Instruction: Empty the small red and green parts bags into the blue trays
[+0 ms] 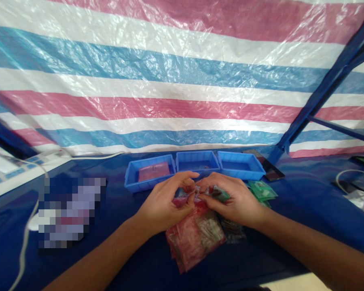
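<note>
My left hand (162, 202) and my right hand (235, 200) meet at the middle of the table, thumbs and fingers pinched together. Between them is a small piece of crinkled clear plastic (197, 195), apparently a small plastic bag, partly covered by the fingers. Right below the hands lies a stack of pink-red plastic bags (186, 242). Clear bags with dark contents (235, 230) lie beside it, under my right wrist. Several green packets (262, 190) sit just beyond my right hand.
Three blue trays stand in a row behind the hands: the left tray (130, 182) holds a pink bag, then come the middle tray (197, 155) and right tray (242, 171). A dark phone (273, 170) lies at right. White cable (23, 246) and a blurred-out item (75, 214) are left.
</note>
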A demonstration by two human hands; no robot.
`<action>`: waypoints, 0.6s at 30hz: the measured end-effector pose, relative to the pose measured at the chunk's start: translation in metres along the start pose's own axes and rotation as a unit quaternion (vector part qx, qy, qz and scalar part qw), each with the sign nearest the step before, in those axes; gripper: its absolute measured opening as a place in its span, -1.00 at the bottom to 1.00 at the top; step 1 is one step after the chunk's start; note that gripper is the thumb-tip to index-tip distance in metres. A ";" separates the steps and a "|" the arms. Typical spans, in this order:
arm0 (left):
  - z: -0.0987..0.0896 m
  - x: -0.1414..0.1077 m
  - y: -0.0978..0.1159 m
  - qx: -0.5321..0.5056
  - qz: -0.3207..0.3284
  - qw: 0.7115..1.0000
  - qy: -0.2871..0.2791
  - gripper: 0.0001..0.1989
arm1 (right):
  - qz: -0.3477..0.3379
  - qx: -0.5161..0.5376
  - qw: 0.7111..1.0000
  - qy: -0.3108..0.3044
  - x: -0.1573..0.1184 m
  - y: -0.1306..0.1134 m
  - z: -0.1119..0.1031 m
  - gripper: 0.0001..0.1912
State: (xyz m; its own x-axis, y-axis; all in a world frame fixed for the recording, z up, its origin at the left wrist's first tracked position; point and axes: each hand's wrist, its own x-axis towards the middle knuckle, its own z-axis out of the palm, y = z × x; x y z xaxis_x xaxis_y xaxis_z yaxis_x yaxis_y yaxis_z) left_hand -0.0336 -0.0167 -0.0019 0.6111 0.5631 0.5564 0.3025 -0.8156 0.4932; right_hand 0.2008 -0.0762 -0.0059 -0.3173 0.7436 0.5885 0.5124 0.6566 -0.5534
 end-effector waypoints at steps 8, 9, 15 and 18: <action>0.000 -0.002 -0.001 -0.023 -0.011 1.000 -0.010 -0.47 | -0.010 -0.017 1.000 0.003 0.001 -0.002 0.000 -0.76; 0.000 -0.002 -0.001 -0.026 -0.010 1.000 -0.010 -0.46 | -0.012 -0.018 1.000 0.004 0.001 -0.003 0.000 -0.77; -0.001 -0.002 -0.002 -0.016 -0.001 1.000 -0.004 -0.55 | -0.019 -0.002 1.000 0.001 0.000 0.000 0.000 -0.71; -0.003 0.000 -0.001 -0.014 0.008 1.000 0.000 -0.60 | -0.016 0.009 1.000 -0.002 -0.001 0.002 0.000 -0.69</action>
State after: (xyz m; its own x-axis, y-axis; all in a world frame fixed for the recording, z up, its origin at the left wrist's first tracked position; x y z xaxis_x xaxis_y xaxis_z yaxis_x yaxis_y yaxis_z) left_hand -0.0364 -0.0157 -0.0006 0.6162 0.5497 0.5640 0.2718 -0.8206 0.5027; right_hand 0.2021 -0.0761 -0.0076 -0.3365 0.7222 0.6044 0.4881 0.6826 -0.5439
